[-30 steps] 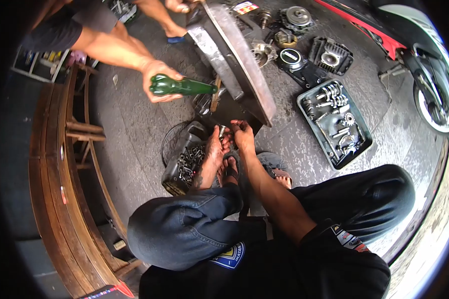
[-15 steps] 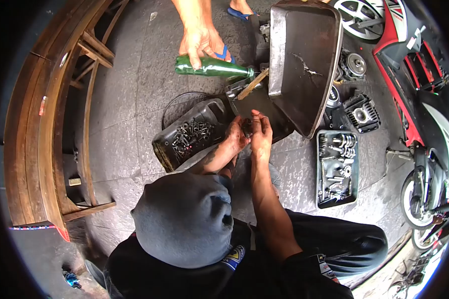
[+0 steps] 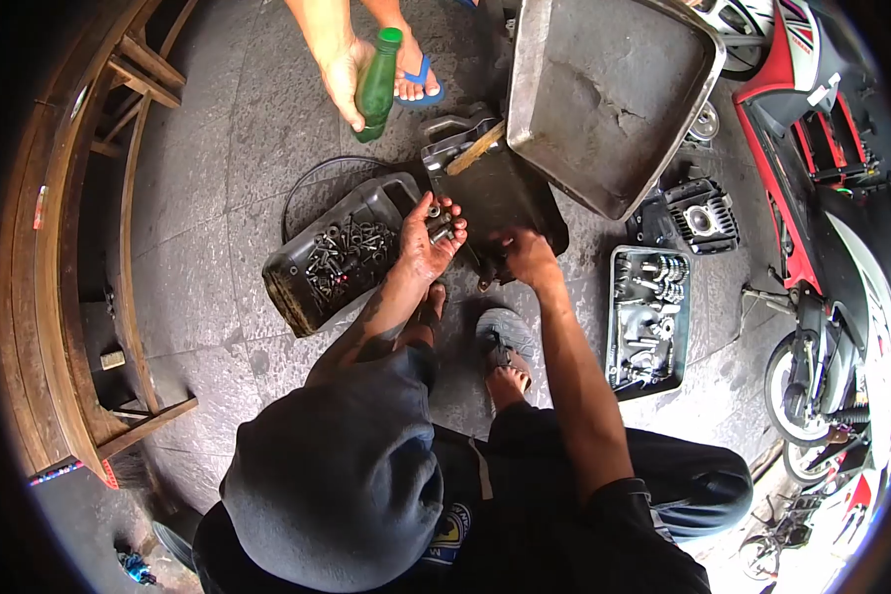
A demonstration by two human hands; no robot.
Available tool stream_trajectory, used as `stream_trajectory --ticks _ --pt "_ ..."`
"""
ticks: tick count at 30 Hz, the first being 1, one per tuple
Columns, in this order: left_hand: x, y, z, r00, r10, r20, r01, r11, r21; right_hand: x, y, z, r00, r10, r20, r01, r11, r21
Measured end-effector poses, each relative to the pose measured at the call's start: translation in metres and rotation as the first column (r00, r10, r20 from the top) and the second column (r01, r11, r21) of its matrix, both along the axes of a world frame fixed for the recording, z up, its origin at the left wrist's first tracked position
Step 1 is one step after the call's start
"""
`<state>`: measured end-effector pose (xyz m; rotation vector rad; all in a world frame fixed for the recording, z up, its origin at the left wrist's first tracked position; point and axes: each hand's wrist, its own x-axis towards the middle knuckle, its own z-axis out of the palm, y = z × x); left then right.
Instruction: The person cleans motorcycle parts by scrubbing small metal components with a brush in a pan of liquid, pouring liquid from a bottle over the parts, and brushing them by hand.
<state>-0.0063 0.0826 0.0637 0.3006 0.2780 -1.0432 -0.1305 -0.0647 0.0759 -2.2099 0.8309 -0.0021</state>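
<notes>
My left hand (image 3: pixel 429 243) is palm up, its fingers curled around a few small metal parts (image 3: pixel 440 226) that look like bolts or bushings. Reaching into the near end of a dark shallow tray (image 3: pixel 513 193), my right hand (image 3: pixel 531 259) has blurred, partly hidden fingers. A wooden stick (image 3: pixel 476 148) lies across the far end of that tray. Left of my left hand is a black container (image 3: pixel 285 309) holding many bolts (image 3: pixel 346 252). Another person's hand (image 3: pixel 343 87) holds a green bottle (image 3: pixel 378 84) nearly upright, beyond the trays.
A large worn metal pan (image 3: pixel 604 109) stands tilted at the upper right. Below it are a finned engine part (image 3: pixel 703 216) and a tray (image 3: pixel 614 327) of gears and shafts. A red and white motorcycle (image 3: pixel 774 198) fills the right side, a wooden bench (image 3: pixel 69 327) the left.
My hands were close together; now they are apart, the left turned palm up with metal parts showing. The bottle went from lying sideways over the tray to upright, farther left.
</notes>
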Motion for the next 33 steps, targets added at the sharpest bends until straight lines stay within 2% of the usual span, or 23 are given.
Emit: stream_trajectory --ticks 1,2,3,4,6,7,9,11,13,14,16,17,20,21,22,24,25,26,28,29,30,32,33 --pt "-0.001 0.000 -0.001 1.000 0.021 -0.004 -0.021 1.000 0.003 -0.004 -0.002 0.002 0.969 0.235 -0.069 -0.236 0.972 -0.011" --pt "-0.002 -0.001 -0.001 0.999 0.041 -0.006 -0.041 0.999 0.006 -0.005 -0.005 0.004 0.881 0.454 -0.136 -0.459 0.889 -0.007" --pt "-0.001 -0.003 0.001 0.999 0.045 -0.007 -0.045 0.999 0.006 -0.003 -0.008 0.004 0.812 0.566 -0.143 -0.556 0.824 0.105" --pt "-0.001 -0.005 0.003 0.998 0.063 -0.031 -0.063 0.998 -0.004 -0.003 -0.008 0.003 0.811 0.567 -0.145 -0.558 0.823 0.104" --pt "0.003 -0.011 0.002 0.995 0.084 -0.055 -0.085 0.996 -0.020 -0.011 -0.004 0.007 0.731 0.675 -0.101 -0.676 0.736 0.028" --pt "0.004 -0.013 0.000 0.996 0.068 -0.053 -0.071 0.995 -0.066 -0.013 0.002 0.014 0.771 0.620 -0.143 -0.632 0.773 -0.053" --pt "0.007 -0.019 -0.006 0.998 0.035 -0.050 -0.045 0.977 -0.208 -0.012 0.003 0.008 0.805 0.585 -0.097 -0.591 0.806 -0.042" --pt "0.009 -0.024 -0.011 0.999 0.033 -0.024 -0.037 0.982 -0.187 -0.009 -0.001 0.000 0.839 0.543 -0.045 -0.544 0.838 -0.030" --pt "0.013 -0.035 -0.015 1.000 0.028 -0.001 -0.028 0.988 -0.155 -0.007 -0.007 -0.007 0.962 0.172 0.213 -0.192 0.978 0.079" --pt "0.014 -0.040 -0.013 1.000 0.028 -0.002 -0.028 0.987 -0.155 -0.004 -0.008 -0.009 0.962 0.172 0.213 -0.192 0.978 0.078" --pt "0.015 -0.050 -0.007 0.998 0.055 0.013 -0.054 0.994 -0.094 0.000 -0.005 -0.014 0.953 -0.037 0.302 0.060 0.996 -0.068" --pt "0.016 -0.054 -0.006 0.998 0.063 0.019 -0.061 0.996 -0.064 0.000 -0.002 -0.022 0.982 -0.058 0.181 0.081 0.989 -0.124" --pt "0.024 -0.065 -0.039 0.998 0.045 0.040 -0.046 0.999 0.003 -0.002 -0.008 -0.027 0.973 -0.134 0.190 0.159 0.979 -0.124" --pt "0.023 -0.070 -0.031 0.999 0.047 0.028 -0.051 0.982 0.179 0.001 -0.011 -0.007 0.957 -0.226 0.182 0.240 0.969 -0.061" --pt "0.021 -0.074 -0.035 0.996 0.050 0.070 -0.066 0.966 0.249 0.002 -0.010 0.004 0.871 -0.274 0.407 0.296 0.955 0.010" --pt "0.019 -0.081 -0.045 0.994 0.025 0.108 -0.065 0.918 0.391 0.018 -0.003 0.050 0.797 -0.391 0.460 0.355 0.920 0.165" --pt "0.014 -0.087 -0.048 0.984 -0.008 0.179 -0.085 0.861 0.502 0.023 -0.005 0.047 0.781 -0.302 0.547 0.281 0.952 0.126" --pt "0.014 -0.092 -0.050 0.985 -0.017 0.173 -0.074 0.859 0.507 0.029 -0.006 0.032 0.738 -0.252 0.625 0.229 0.966 0.120" --pt "0.012 -0.104 -0.065 0.986 0.060 0.157 -0.116 0.921 0.373 0.032 0.000 0.030 0.871 -0.015 0.490 0.114 0.978 -0.172" --pt "0.013 -0.104 -0.072 0.988 0.035 0.149 -0.088 0.927 0.365 0.033 -0.002 0.031 0.886 -0.076 0.458 0.124 0.989 -0.077" --pt "0.011 -0.104 -0.068 0.989 0.028 0.144 -0.080 0.927 0.367 0.033 -0.006 0.034 0.888 -0.083 0.453 0.131 0.988 -0.076" --pt "0.010 -0.101 -0.059 0.997 0.065 0.051 -0.082 0.849 0.522 0.034 -0.014 0.038 0.883 -0.287 0.372 0.288 0.956 0.055" --pt "0.012 -0.101 -0.067 0.997 0.063 0.043 -0.076 0.846 0.527 0.035 -0.012 0.042 0.829 -0.230 0.510 0.234 0.971 0.058"
